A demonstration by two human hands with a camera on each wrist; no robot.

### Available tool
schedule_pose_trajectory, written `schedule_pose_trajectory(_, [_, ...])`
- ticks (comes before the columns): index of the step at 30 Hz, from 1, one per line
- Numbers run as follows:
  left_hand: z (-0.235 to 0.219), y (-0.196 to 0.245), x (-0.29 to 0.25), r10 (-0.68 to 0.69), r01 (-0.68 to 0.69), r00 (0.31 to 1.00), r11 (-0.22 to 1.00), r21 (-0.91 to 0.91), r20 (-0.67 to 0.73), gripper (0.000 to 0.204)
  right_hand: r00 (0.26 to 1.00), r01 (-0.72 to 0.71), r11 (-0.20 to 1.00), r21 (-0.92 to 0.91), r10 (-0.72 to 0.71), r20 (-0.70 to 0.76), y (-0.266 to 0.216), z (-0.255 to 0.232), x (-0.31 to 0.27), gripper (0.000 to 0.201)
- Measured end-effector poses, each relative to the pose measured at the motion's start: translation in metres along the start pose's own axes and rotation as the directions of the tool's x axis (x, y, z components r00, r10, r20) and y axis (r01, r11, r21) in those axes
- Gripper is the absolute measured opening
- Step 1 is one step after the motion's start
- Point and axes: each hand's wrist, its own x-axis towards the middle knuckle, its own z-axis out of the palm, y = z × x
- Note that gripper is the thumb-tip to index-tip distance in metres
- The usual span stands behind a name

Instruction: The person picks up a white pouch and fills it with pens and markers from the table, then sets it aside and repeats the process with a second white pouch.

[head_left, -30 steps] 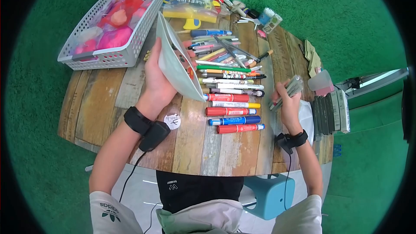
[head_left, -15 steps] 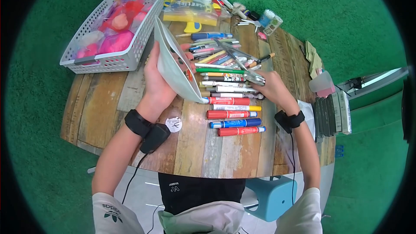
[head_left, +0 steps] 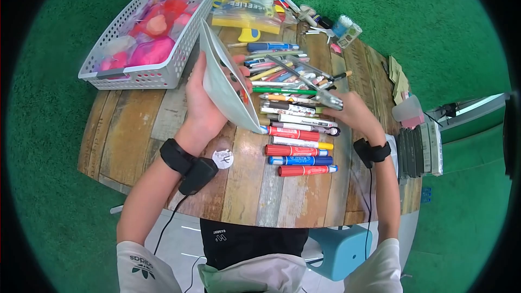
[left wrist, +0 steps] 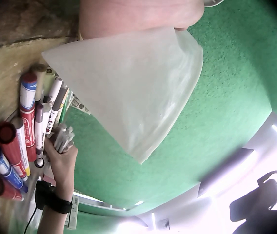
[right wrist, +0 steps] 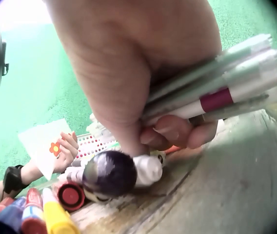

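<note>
From my head, I see my left hand gripping the white pouch, held upright above the table, left of the laid-out pens. Its two layers stand apart along the side facing the pens. My right hand is well apart from it, fingers curled round a bundle of clear pens at the right ends of the row. Between my hands and the near edge lie thick markers in red, blue and white with yellow, side by side; a loose pile of pens sits beyond them. The perforated basket of pink and red items stands at the far left corner, a yellow-edged bag by the far edge, and dark boxes at the right edge. A round sticker lies beside my left wrist.

From my left wrist, the pouch's pale plain face fills the middle, one pointed corner away from my palm. My right hand and its bundle show beyond the markers.

From my right wrist, my fingers wrap the bundle — one pen has a dark red band. A glossy dark ball is just beside my thumb. Across the way my left fingers hold the pouch, an orange flower on its face; whether my right hand touches the table, I cannot tell.
</note>
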Motion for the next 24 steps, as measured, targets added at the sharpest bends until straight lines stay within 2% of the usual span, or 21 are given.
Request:
schedule_pose_trajectory(2, [0.003,-0.001,-0.001,-0.018,0.019,0.999,1.000,0.006,-0.047,0.066,0.994,-0.062,0.990,0.127,0.073,-0.083,0.002,-0.004,0.004,0.031])
schedule_pose_trajectory(6, [0.005,-0.006,0.000,0.009,-0.005,0.992,0.999,0.034,-0.129,0.071,0.996,-0.049,0.992,0.112,0.058,-0.074,-0.020,-0.014,0.023,0.033])
schedule_pose_trajectory(8, [0.002,-0.004,-0.002,-0.028,0.030,0.999,0.999,0.039,-0.046,0.066,1.000,-0.013,0.988,0.157,0.009,0.027,-0.027,-0.011,0.033,0.037])
schedule_pose_trajectory(9, [0.003,-0.004,-0.002,-0.030,0.032,0.998,0.999,0.044,-0.047,0.066,1.000,-0.013,0.987,0.161,0.010,0.025,-0.028,-0.006,0.036,0.037])
schedule_pose_trajectory(11, [0.007,-0.004,-0.002,-0.032,0.034,0.993,0.999,0.013,-0.112,0.064,0.990,0.127,0.992,0.016,-0.126,-0.063,-0.028,0.003,0.042,0.044])
schedule_pose_trajectory(12, [0.007,-0.004,-0.002,-0.030,0.032,0.993,0.999,0.018,-0.116,0.064,0.997,0.081,0.995,0.060,-0.081,0.000,-0.027,0.001,0.046,0.049])
schedule_pose_trajectory(15, [0.007,-0.004,-0.002,-0.006,0.011,0.993,0.999,0.050,-0.114,0.063,0.994,0.107,0.991,0.079,-0.108,0.008,-0.018,0.001,0.048,0.049])
schedule_pose_trajectory(19, [0.010,-0.006,-0.002,-0.039,0.036,0.988,0.999,-0.023,-0.151,0.063,0.997,0.072,0.995,0.065,-0.070,-0.018,-0.012,-0.010,0.045,0.042])
schedule_pose_trajectory(21, [0.011,-0.008,-0.003,-0.049,0.043,0.985,0.998,-0.038,-0.167,0.063,0.995,-0.060,0.982,0.181,0.072,-0.063,-0.006,-0.014,0.044,0.035])
schedule_pose_trajectory(22, [0.012,-0.008,-0.004,-0.038,0.032,0.986,0.999,-0.039,-0.164,0.062,0.993,-0.003,0.992,0.126,0.018,-0.113,0.002,-0.013,0.045,0.030])
schedule_pose_trajectory(24, [0.018,-0.010,-0.005,-0.026,0.021,0.984,0.999,-0.036,-0.174,0.056,0.996,-0.009,0.987,0.162,0.024,-0.091,0.010,-0.009,0.047,0.030])
